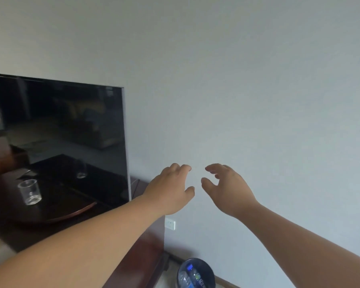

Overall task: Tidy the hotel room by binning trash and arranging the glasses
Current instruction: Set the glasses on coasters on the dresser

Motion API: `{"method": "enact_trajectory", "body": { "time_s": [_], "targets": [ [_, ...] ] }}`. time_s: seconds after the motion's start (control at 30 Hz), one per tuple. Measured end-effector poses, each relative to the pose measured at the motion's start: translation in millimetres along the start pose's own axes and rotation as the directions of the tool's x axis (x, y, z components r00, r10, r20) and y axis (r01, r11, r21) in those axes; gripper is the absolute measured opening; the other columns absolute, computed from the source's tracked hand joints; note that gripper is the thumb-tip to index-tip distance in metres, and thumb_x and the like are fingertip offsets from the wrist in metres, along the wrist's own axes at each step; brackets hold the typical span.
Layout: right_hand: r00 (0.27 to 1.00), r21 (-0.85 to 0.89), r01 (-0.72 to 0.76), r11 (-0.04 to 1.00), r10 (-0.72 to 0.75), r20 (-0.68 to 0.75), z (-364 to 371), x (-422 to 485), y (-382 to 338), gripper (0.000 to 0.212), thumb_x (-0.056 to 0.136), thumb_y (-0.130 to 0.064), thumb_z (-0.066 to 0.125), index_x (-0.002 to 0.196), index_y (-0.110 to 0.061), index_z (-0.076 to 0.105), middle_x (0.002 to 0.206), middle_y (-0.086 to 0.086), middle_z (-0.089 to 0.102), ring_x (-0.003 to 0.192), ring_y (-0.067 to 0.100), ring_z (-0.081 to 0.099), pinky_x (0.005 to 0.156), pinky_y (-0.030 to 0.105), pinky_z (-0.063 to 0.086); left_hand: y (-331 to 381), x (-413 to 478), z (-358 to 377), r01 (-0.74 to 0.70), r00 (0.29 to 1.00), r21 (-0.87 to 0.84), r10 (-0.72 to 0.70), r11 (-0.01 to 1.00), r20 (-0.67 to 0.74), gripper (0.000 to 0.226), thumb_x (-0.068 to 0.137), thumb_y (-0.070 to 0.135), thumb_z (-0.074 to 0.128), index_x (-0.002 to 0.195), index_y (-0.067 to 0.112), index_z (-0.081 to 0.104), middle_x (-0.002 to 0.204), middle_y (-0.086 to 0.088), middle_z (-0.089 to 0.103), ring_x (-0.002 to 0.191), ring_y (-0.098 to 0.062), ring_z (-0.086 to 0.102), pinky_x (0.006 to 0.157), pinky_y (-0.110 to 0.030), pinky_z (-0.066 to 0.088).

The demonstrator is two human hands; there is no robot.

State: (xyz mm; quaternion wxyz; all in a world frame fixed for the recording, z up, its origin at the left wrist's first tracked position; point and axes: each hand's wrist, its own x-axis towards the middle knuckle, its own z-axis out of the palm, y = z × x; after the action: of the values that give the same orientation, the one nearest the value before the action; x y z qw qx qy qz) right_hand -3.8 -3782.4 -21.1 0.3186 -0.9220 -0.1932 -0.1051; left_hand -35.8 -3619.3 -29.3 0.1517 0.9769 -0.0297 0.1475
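Head view showed your left hand [170,190] and right hand [224,188] both empty, fingers loosely curled, before the wall [258,100]. The glass [29,192] stood upright on the tabletop [19,235], well apart to the left; the bin [209,268] held bottles [188,276]. A careless reach with your left forearm could tip the glass.

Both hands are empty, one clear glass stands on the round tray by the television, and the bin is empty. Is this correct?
Only the bin is wrong: the head view shows plastic bottles in it. The left hand and right hand are empty, and the clear glass stands on the round tray by the television.
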Motion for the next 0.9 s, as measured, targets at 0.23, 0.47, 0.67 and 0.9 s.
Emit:
{"method": "enact_trajectory", "body": {
  "time_s": [0.23, 0.47, 0.67, 0.9],
  "targets": [
    [0.994, 0.049, 0.096, 0.994, -0.098, 0.041, 20.9, -5.1, -48.1, 0.042, 0.092, -0.041, 0.053, 0.131, -0.027, 0.052, 0.133, -0.01, 0.052, 0.113, 0.01, 0.055, 0.089, 0.027, 0.044, -41.3, -36.4, -43.2, 0.082, 0.992, 0.022, -0.08, 0.996, -0.094, 0.054, 0.093, 0.041, 0.044, 0.142, 0.022, 0.029, 0.138, -0.001, 0.041, 0.125, -0.02, 0.041, 0.094, -0.037, 0.044],
    [0.975, 0.068, 0.203, 0.977, -0.208, 0.081, 70.7, -9.2, -133.9, 0.042, 0.092, -0.042, 0.052, 0.132, -0.028, 0.052, 0.134, -0.008, 0.052, 0.114, 0.013, 0.056, 0.09, 0.026, 0.044, -116.2, -91.6, -95.4, 0.184, 0.966, 0.032, -0.174, 0.982, -0.192, 0.054, 0.093, 0.04, 0.048, 0.142, 0.023, 0.032, 0.139, -0.002, 0.042, 0.127, -0.02, 0.042, 0.095, -0.036, 0.044],
    [0.951, 0.06, 0.276, 0.959, -0.282, 0.126, 129.2, -25.8, -214.1, 0.042, 0.095, -0.044, 0.049, 0.135, -0.031, 0.048, 0.135, -0.01, 0.051, 0.098, 0.006, 0.052, 0.083, 0.017, 0.038, -198.2, -149.9, -137.6, 0.293, 0.929, 0.029, -0.278, 0.956, -0.247, 0.055, 0.093, 0.041, 0.05, 0.142, 0.024, 0.033, 0.142, -0.001, 0.041, 0.129, -0.021, 0.042, 0.097, -0.037, 0.043],
    [0.928, 0.095, 0.316, 0.944, -0.329, 0.175, 195.8, -37.9, -284.1, 0.043, 0.095, -0.042, 0.052, 0.136, -0.031, 0.048, 0.136, -0.009, 0.051, 0.093, 0.001, 0.051, 0.079, 0.014, 0.038, -287.5, -209.1, -168.4, 0.384, 0.897, 0.037, -0.364, 0.922, -0.253, 0.054, 0.093, 0.039, 0.05, 0.142, 0.023, 0.034, 0.14, -0.002, 0.043, 0.126, -0.021, 0.044, 0.095, -0.036, 0.044]
  ]
}}
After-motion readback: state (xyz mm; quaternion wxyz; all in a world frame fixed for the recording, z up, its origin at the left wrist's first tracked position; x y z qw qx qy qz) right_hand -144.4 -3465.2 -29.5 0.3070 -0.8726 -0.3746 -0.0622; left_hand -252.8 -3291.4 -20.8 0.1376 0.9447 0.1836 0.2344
